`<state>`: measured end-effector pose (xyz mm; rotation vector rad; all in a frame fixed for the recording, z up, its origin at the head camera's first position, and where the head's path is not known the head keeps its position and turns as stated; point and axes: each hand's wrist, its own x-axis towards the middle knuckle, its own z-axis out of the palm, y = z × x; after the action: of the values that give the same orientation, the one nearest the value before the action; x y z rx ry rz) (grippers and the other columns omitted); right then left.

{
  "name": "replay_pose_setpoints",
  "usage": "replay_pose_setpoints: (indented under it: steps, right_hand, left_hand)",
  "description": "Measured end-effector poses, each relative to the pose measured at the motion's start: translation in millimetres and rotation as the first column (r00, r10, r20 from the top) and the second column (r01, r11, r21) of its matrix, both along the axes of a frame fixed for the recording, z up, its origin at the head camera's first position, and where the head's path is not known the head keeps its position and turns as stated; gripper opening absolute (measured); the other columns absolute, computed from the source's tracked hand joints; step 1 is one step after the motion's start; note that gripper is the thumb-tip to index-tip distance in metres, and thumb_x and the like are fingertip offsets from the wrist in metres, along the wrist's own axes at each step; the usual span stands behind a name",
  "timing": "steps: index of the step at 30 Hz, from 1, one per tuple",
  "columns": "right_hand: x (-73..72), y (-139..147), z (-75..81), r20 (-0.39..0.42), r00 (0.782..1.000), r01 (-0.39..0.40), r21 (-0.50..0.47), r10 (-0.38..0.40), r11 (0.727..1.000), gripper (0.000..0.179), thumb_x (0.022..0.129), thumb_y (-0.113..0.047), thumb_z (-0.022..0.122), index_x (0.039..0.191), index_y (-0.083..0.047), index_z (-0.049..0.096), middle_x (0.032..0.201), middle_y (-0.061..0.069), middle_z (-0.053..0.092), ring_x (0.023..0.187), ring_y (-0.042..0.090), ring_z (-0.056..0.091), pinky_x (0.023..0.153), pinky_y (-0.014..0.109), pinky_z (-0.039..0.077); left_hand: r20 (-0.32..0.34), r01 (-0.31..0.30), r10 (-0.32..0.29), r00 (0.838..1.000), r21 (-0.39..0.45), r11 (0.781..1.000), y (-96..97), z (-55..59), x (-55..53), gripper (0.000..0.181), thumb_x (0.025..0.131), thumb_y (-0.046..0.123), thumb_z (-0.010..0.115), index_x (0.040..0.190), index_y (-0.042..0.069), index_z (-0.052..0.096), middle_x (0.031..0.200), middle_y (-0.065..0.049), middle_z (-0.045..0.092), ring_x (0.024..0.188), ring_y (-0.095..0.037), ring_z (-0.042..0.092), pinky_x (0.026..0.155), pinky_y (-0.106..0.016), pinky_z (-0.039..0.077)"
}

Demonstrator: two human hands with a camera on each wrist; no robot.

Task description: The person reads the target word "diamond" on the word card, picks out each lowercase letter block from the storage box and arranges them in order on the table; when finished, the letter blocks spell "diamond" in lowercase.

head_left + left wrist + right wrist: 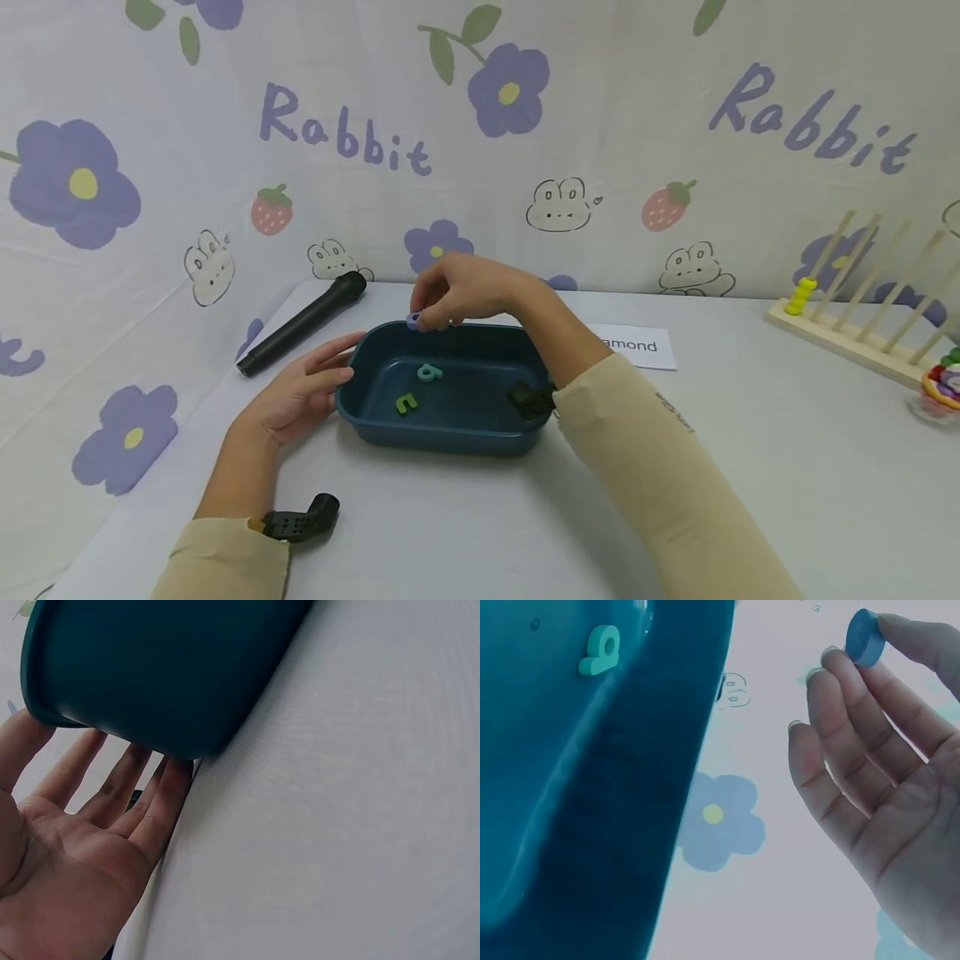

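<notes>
A dark teal basin point(450, 443) stands on the white table. Inside it lie a teal letter piece point(429, 372) with a ring shape and a green letter piece point(406, 403) shaped like an n. Over the basin's far rim, my right hand point(468, 287) pinches a small blue-purple letter piece point(865, 637) between thumb and forefinger; its exact letter cannot be told. My left hand point(300, 396) rests its extended fingers against the basin's left end, and the left wrist view shows the fingertips point(176, 771) touching the outer wall.
A black microphone point(303, 323) lies behind the left hand. A white card point(637, 346) reading "amond" is partly hidden by the right arm. A wooden peg rack point(847, 337) with yellow beads stands at the right, near a colourful item point(943, 387) at the edge. Patterned cloth hangs behind.
</notes>
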<state>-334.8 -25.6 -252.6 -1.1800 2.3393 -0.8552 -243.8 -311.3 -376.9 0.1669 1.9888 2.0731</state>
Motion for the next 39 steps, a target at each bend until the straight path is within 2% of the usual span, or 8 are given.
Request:
replay_pose_setpoints:
  steps: [6,18,27,39]
  right_hand:
    - [6.2,10,5.0,-0.041,0.999,0.028,-0.039,-0.029,0.999,0.022,0.091,-0.023,0.074,0.108,-0.010,0.074,0.097,0.005,0.074,0.090,0.021,0.067,0.082,0.033,0.057]
    - [15.8,36,5.9,-0.117,0.988,0.091,-0.117,-0.105,0.989,0.023,0.093,-0.023,0.074,0.112,-0.010,0.075,0.104,0.003,0.076,0.096,0.018,0.070,0.091,0.035,0.056]
    - [21.5,53,7.3,-0.127,0.980,0.127,-0.214,-0.156,0.969,0.025,0.092,-0.022,0.075,0.114,-0.010,0.075,0.104,0.003,0.076,0.097,0.017,0.071,0.090,0.035,0.057]
    - [23.2,78,-2.8,-0.124,0.971,0.175,-0.209,-0.203,0.962,0.025,0.093,-0.021,0.074,0.114,-0.009,0.075,0.102,0.004,0.076,0.095,0.019,0.070,0.089,0.036,0.056]
  left_hand:
    - [-0.008,0.019,-0.019,1.000,0.032,0.999,0.7,0.4,2.1,0.060,0.105,0.011,0.056,0.161,0.015,0.035,0.167,-0.018,0.025,0.128,-0.014,0.057,0.099,-0.025,0.053]
    - [-0.013,0.020,-0.019,1.000,0.026,0.999,3.2,2.5,2.5,0.059,0.106,0.010,0.055,0.161,0.014,0.035,0.166,-0.019,0.025,0.127,-0.014,0.058,0.099,-0.025,0.053]
    - [-0.021,0.022,-0.021,1.000,0.009,1.000,3.2,2.5,2.4,0.060,0.106,0.011,0.055,0.162,0.014,0.034,0.166,-0.019,0.025,0.126,-0.014,0.058,0.099,-0.025,0.053]
    - [0.001,0.017,-0.017,1.000,0.004,1.000,1.4,1.2,1.0,0.061,0.106,0.013,0.056,0.162,0.014,0.032,0.162,-0.014,0.030,0.122,-0.012,0.061,0.098,-0.025,0.054]
